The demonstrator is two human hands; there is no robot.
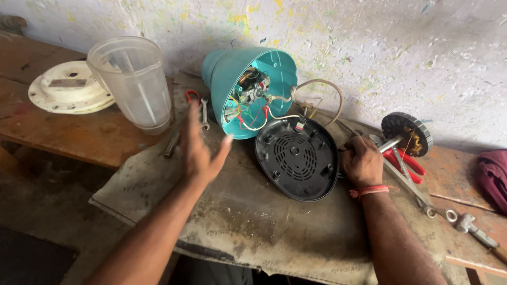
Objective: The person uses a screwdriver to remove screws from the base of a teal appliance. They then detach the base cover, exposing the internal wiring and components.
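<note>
A teal blender base (244,89) lies on its side on a dirty cloth (253,211), its open underside showing coloured wires and a motor. Its black vented bottom cover (297,157) lies flat in front of it, joined by a cord. My left hand (200,150) hovers open, fingers apart, left of the base and holds nothing. My right hand (362,158) rests at the cover's right edge, fingers closed around the metal shaft of a motor rotor (406,133) with a round ribbed end.
A clear blender jar (133,84) stands on the wooden bench beside a white round disc (67,87). A spanner (205,113) and a red-handled tool lie by the base. Red pliers (409,161), long metal tools and a maroon cloth (494,177) lie at right.
</note>
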